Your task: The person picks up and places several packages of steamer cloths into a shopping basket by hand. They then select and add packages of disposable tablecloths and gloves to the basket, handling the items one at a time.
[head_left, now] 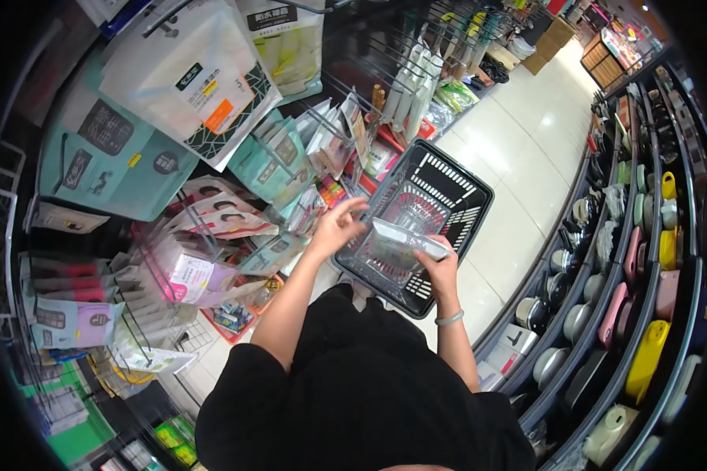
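My right hand [440,271] grips one end of a flat, clear plastic package [393,242], thumb on top. What is inside the package cannot be made out. Beside its other end is my left hand [339,228], slightly blurred, with fingers apart and nothing in them. Both hands are above a black slotted shopping basket [470,210], which stands below and ahead of me. Through the basket's opening I see its slotted floor; part of it is hidden by the package and my right hand.
Hanging bags, including a large white pack [188,78] and a teal pack [110,141], crowd the wire rack on my left. Shelves on the right hold pots and a yellow container [649,357]. A tiled aisle [518,157] runs ahead between them, with cardboard boxes [554,39] farther off.
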